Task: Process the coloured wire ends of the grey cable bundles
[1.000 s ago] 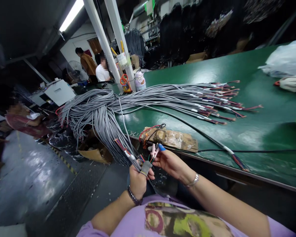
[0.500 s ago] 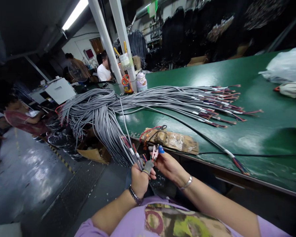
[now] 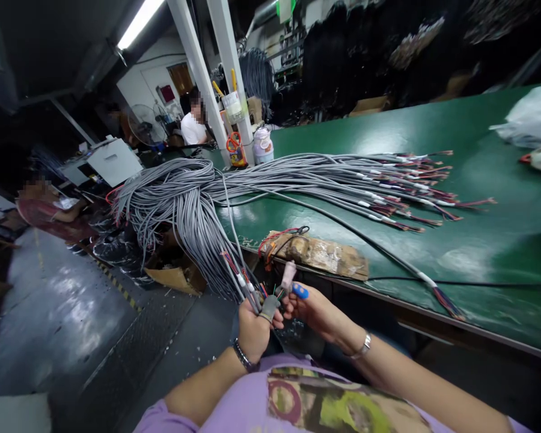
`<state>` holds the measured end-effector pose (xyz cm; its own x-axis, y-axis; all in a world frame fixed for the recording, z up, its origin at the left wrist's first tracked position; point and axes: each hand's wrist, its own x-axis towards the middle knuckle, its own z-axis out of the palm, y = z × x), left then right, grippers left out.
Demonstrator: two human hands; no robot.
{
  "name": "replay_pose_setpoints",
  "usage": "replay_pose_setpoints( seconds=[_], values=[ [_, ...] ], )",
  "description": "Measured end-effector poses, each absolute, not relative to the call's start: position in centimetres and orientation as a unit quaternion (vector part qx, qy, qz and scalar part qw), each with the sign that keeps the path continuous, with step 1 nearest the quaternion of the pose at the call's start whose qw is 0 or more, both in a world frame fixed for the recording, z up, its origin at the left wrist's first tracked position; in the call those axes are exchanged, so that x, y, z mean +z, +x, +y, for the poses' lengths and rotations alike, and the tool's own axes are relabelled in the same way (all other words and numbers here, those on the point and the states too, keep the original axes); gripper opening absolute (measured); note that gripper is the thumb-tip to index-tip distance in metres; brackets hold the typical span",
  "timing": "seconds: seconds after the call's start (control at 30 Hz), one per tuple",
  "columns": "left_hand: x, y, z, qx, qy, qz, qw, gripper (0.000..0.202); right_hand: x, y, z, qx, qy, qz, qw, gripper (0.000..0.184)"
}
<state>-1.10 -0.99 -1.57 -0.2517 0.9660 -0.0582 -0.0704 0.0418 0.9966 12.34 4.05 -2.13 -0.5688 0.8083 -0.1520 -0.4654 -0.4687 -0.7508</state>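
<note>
My left hand (image 3: 253, 329), its thumb under a grey cover, is closed around a few grey cables (image 3: 247, 290) near their stripped ends. Thin coloured wires (image 3: 265, 290) fan out just above that thumb. My right hand (image 3: 313, 310) meets them from the right, its blue-covered thumb bent in and a pale pink wrapped finger raised. Its fingertips pinch at a thin wire, partly hidden by the fingers. A large bundle of grey cables (image 3: 189, 204) hangs over the table edge beyond my left hand. More cable ends with white sleeves (image 3: 374, 197) lie across the green table (image 3: 491, 252).
A worn wooden block (image 3: 327, 255) with a soldered-looking lump and red and black leads sits at the table edge. A single cable (image 3: 383, 248) lies right of it. Posts with a cup, orange scissors (image 3: 235, 144) and a lilac bottle (image 3: 263, 146) stand behind. Co-workers sit at the left.
My right hand has shifted slightly right and down, its blue thumb tilting flatter and the pink wrapped finger lifting. My left hand keeps its grip on the cables. The view has turned slightly.
</note>
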Motion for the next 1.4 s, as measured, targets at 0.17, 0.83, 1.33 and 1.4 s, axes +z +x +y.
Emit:
replay_pose_setpoints(
  seconds=[0.17, 0.83, 1.33, 1.4],
  values=[
    [-1.3, -1.3, -1.2, 0.543, 0.43, 0.559, 0.456, 0.04, -1.7, 12.0, 3.7, 0.766, -0.297, -0.411, 0.394, 0.035],
    [-0.2, -0.3, 0.0, 0.61, 0.339, 0.509, 0.504, 0.035, -2.7, 12.3, 6.3, 0.834, -0.259, -0.242, 0.423, 0.036],
    [-0.4, 0.4, 0.2, 0.561, 0.381, 0.543, 0.495, 0.043, -1.5, 11.0, 6.8, 0.799, -0.27, -0.23, 0.486, 0.03],
    [-0.4, 0.4, 0.2, 0.563, 0.375, 0.543, 0.497, 0.043, -1.8, 11.1, 6.7, 0.806, -0.266, -0.228, 0.477, 0.03]
  ],
)
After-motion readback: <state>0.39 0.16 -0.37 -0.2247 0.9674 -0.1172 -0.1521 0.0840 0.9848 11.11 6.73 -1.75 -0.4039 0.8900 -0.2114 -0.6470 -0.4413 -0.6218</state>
